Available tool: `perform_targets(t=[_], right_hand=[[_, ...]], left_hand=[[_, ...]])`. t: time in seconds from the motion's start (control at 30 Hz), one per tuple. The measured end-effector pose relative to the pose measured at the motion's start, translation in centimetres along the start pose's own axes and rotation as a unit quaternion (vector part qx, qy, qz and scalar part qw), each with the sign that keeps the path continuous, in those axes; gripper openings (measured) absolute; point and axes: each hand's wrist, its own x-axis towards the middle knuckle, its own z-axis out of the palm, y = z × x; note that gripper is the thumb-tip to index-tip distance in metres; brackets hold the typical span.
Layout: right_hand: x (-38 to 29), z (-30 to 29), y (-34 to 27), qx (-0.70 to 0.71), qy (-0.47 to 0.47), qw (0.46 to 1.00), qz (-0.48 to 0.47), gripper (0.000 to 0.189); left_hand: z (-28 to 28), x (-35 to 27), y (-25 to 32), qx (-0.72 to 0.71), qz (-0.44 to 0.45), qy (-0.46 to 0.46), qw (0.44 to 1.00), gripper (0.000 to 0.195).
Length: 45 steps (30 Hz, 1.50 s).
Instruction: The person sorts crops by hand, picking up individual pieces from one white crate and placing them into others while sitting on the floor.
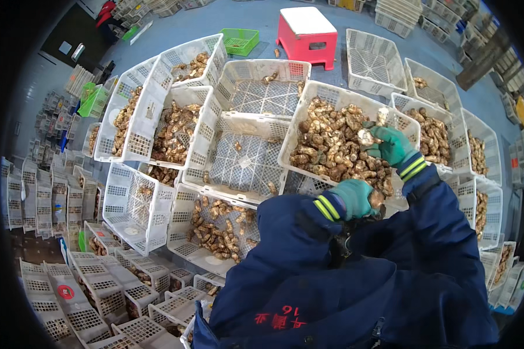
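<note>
Matsutake-like mushrooms (327, 135) fill a large white plastic crate (353, 94) in front of me. My left hand (353, 198), in a green glove, is closed round a brown-capped mushroom (376, 198) at the crate's near edge. My right hand (391, 144), gloved alike, is over the crate's right part with a pale mushroom (367, 137) between its fingers. Another pale mushroom (382, 116) stands up just beyond those fingers; whether the right hand holds it too I cannot tell. Left of this crate, two crates (244, 159) hold only a few scattered mushrooms.
Crates with mushrooms (428, 135) stand to the right and more (174, 131) to the left. A red stool (308, 39) with a white top and a green basket (240, 42) are beyond. Rows of crates (100, 279) lie at lower left. A person in red (106, 15) is far off.
</note>
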Motion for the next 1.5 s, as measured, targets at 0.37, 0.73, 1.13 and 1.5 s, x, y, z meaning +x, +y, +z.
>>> perform_targets(t=[0.37, 0.73, 1.13, 1.5], right_hand=[[16.7, 7.9, -0.9, -0.043, 0.026, 0.998, -0.039, 0.034], [1.0, 7.3, -0.2, -0.200, -0.004, 0.967, -0.156, 0.039], [-4.6, 3.3, -0.5, -0.270, 0.056, 0.935, -0.222, 0.042], [-11.0, -2.3, 3.3, -0.295, 0.066, 0.949, -0.087, 0.046]], left_hand=[[-4.6, -3.2, -7.2, -0.675, 0.077, 0.433, 0.592, 0.036], [-3.5, -0.6, -5.0, -0.613, 0.071, 0.331, 0.714, 0.026], [-2.1, 0.7, -1.6, -0.596, 0.051, 0.262, 0.757, 0.030], [-14.3, -16.1, -14.3, -0.560, 0.190, 0.560, 0.581, 0.027]])
